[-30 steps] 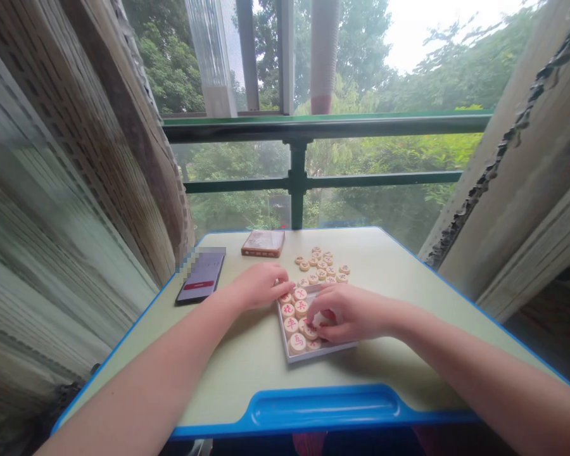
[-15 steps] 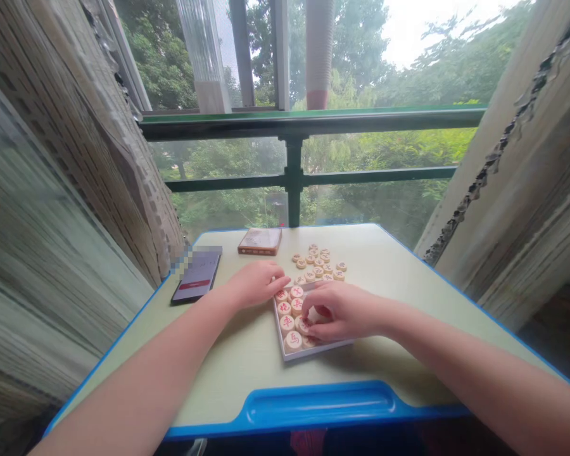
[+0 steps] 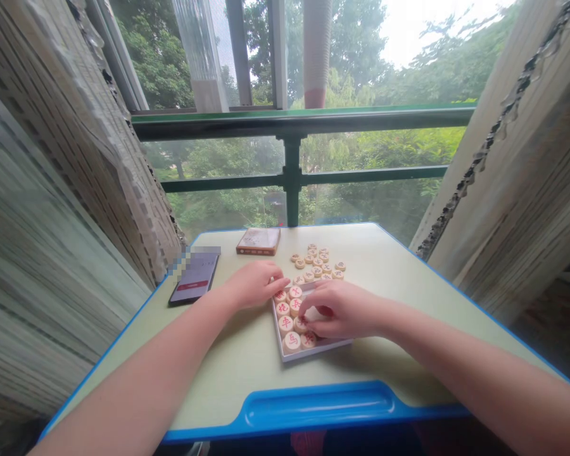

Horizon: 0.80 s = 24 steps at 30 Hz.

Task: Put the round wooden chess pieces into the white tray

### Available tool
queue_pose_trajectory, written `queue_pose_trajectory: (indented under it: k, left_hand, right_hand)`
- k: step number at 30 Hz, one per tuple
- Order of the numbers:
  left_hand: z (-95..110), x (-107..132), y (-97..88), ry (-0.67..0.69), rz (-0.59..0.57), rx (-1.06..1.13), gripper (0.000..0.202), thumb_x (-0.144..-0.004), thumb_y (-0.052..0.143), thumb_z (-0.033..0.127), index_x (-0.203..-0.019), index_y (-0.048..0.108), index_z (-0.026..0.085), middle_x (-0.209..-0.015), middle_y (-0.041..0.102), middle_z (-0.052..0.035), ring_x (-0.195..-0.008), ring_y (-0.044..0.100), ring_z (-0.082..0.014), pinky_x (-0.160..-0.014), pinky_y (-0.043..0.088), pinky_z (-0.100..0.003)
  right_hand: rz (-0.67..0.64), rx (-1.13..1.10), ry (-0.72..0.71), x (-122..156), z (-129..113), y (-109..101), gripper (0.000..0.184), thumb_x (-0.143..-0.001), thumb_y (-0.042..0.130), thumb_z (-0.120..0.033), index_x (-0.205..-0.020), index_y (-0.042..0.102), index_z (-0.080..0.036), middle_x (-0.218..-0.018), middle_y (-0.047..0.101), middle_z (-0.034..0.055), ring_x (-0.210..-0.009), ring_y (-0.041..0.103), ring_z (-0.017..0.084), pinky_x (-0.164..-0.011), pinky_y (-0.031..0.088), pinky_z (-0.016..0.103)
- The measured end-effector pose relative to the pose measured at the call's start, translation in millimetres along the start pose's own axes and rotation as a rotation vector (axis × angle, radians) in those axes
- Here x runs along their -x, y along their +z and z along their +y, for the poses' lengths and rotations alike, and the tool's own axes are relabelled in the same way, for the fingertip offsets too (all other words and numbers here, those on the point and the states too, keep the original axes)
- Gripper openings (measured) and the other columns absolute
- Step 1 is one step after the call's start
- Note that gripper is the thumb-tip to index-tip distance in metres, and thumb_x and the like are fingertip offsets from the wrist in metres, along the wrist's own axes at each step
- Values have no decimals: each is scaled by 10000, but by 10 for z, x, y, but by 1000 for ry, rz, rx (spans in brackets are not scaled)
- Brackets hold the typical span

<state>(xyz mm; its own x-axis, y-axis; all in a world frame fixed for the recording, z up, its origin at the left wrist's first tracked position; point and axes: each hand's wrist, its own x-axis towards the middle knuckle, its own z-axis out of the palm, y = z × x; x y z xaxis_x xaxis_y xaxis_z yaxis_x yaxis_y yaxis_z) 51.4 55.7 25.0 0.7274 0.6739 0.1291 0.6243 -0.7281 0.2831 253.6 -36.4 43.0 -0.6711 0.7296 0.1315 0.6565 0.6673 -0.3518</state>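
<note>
And on the pale, blue-edged table (image 3: pixel 237 361) sits the shallow white rectangular box (image 3: pixel 316 351), round red-marked pieces (image 3: pixel 292 342) in two columns at its left; left hand (image 3: pixel 254 283) at the far-left corner, right hand (image 3: pixel 344 310) over the right side! Behind it, loose pale round pieces (image 3: pixel 317 271); left of those, the flat brown rectangular case (image 3: pixel 259 242); farther left, the dark rectangular phone (image 3: pixel 194 278).

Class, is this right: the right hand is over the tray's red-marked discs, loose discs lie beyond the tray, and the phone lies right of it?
Not quite: the head view shows the phone lying left of the tray. The right hand is over its red-marked discs, and loose discs lie beyond.
</note>
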Motion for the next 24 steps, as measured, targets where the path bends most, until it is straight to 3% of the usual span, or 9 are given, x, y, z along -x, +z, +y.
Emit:
queue_pose_trajectory:
  k: [17, 21, 24]
  left_hand:
    - [-7, 8, -5, 1, 2, 6, 395, -854, 397, 478, -854, 670, 192, -862, 653, -49, -756, 569, -177, -694, 401, -288]
    - [15, 11, -26, -10, -6, 0, 400, -853, 395, 481, -864, 669, 190, -864, 652, -53, -764, 565, -182, -680, 399, -286]
    - [23, 12, -25, -4, -13, -3, 396, -858, 389, 472, -854, 666, 189, -863, 651, -51, -770, 564, -182, -667, 396, -282]
  right_hand:
    - [21, 19, 12, -9, -18, -32, 133, -733, 599, -225, -833, 676, -183, -583, 505, -22, -591, 441, 105, -567, 324, 211]
    - [-44, 85, 165, 36, -14, -151, 162, -687, 611, -231, -833, 666, -190, -607, 533, -17, -569, 439, 103, -546, 306, 213]
    - [-135, 78, 271, 53, -5, -195, 199, -689, 630, -343, -819, 677, -199, -611, 556, -10, -542, 445, 103, -527, 301, 217]
